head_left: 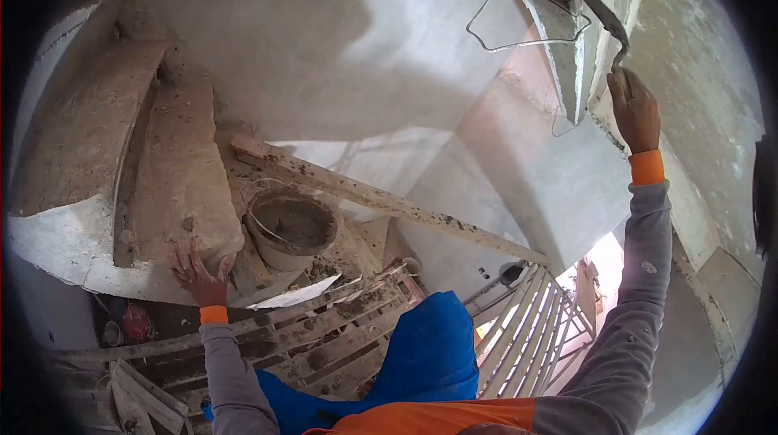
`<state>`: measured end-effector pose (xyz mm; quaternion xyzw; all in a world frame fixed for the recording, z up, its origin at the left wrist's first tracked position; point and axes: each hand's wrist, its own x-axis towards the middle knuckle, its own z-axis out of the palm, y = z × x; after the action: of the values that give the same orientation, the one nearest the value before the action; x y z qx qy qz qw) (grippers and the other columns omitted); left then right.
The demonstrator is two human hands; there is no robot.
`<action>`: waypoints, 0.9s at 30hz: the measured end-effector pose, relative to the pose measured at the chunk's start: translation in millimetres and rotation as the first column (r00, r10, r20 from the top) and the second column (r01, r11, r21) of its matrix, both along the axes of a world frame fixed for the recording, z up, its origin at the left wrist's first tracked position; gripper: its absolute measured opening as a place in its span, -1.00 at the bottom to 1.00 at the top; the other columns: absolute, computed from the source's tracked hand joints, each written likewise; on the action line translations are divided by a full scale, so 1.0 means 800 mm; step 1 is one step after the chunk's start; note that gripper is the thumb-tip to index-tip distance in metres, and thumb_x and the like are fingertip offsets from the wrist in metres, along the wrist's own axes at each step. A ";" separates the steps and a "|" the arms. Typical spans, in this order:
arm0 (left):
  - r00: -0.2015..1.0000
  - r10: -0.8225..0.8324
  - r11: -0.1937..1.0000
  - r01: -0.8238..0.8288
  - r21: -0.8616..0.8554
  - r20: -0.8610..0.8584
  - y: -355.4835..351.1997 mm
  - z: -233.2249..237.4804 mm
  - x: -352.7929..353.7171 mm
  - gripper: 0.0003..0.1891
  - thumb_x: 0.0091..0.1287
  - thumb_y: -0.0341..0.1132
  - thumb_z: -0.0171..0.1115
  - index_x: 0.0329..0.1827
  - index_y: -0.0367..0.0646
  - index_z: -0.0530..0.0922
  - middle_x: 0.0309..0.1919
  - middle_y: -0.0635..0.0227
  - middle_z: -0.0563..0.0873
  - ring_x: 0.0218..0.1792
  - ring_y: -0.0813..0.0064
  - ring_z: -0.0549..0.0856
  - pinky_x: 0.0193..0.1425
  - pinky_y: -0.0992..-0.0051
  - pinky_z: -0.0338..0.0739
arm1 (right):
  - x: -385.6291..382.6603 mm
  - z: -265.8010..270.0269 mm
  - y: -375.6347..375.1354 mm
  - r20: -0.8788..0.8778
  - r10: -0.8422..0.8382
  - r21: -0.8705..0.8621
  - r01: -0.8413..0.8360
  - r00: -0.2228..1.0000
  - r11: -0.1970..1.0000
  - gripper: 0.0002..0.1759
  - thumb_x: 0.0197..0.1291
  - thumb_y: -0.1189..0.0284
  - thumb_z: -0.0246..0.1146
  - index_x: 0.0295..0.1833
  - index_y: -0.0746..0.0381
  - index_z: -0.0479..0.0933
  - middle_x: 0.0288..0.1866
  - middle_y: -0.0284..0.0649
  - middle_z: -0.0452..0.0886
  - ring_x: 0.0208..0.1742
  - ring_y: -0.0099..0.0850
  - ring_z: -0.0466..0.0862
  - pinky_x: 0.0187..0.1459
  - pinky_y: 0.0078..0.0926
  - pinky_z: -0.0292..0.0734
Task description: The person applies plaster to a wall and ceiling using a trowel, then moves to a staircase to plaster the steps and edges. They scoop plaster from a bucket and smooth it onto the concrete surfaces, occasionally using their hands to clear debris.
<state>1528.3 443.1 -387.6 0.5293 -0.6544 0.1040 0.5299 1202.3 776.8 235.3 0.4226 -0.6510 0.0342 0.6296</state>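
My left hand (199, 274) rests with spread fingers on the edge of a rough concrete ledge (182, 184), left of a bucket (290, 228) that holds grey-brown mortar. High at the right, my right hand (636, 111) is closed around the handle end of a trowel (598, 9), its blade reaching up to the left along a plastered edge. Left of the trowel, a bent wire loop (486, 44) crosses the pointed corner of a concrete piece (563, 62).
A long wooden beam (389, 204) runs diagonally behind the bucket. Wooden slats (324, 346) lie below, beside my blue-clad leg (433, 346). A slatted frame (519, 338) stands by a bright opening at the lower right. A red object (138, 322) is at the lower left.
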 end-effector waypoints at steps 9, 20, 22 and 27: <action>1.000 -0.016 0.999 0.016 0.050 0.002 0.008 0.013 0.002 -0.18 0.17 0.34 0.03 0.40 0.04 0.19 0.46 0.23 0.04 0.47 0.12 -0.02 0.46 -0.04 -0.19 | -0.010 0.017 -0.040 0.062 -0.326 0.025 0.325 0.943 0.945 -0.60 0.25 0.05 0.00 -0.09 0.15 0.49 -0.22 0.04 0.60 -0.15 0.04 0.59 -0.14 -0.01 0.45; 1.000 -0.006 0.998 0.005 0.065 0.019 0.004 0.006 0.002 -0.19 0.15 0.30 0.10 0.40 0.06 0.19 0.45 0.22 0.07 0.46 0.13 0.01 0.46 -0.03 -0.17 | 0.024 -0.012 -0.006 0.005 -0.023 -0.083 0.024 1.000 0.996 -0.61 0.26 0.10 0.08 0.01 0.14 0.52 -0.11 -0.05 0.62 -0.11 -0.03 0.60 -0.13 -0.19 0.50; 1.000 -0.001 0.998 0.000 0.061 0.017 0.000 -0.004 0.002 -0.19 0.16 0.29 0.10 0.40 0.07 0.20 0.45 0.23 0.08 0.46 0.13 0.02 0.46 -0.03 -0.16 | 0.008 -0.008 -0.009 -0.004 0.061 -0.011 -0.061 0.998 0.998 -0.61 0.26 0.11 0.08 0.01 0.16 0.51 -0.11 -0.03 0.61 -0.08 -0.03 0.59 -0.10 -0.19 0.48; 1.000 -0.021 0.996 0.019 0.092 0.021 0.004 0.003 0.004 -0.21 0.16 0.28 0.11 0.41 0.11 0.20 0.45 0.24 0.09 0.46 0.13 0.02 0.45 -0.02 -0.16 | 0.006 0.024 -0.052 0.035 -0.098 0.132 0.093 0.995 0.987 -0.60 0.30 0.12 0.00 -0.10 0.23 0.51 -0.13 0.06 0.59 -0.08 0.04 0.57 -0.10 -0.12 0.45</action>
<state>1531.5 446.0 -385.1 0.5453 -0.6696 0.0741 0.4987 1206.7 734.9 254.6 0.4305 -0.6842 -0.0300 0.5879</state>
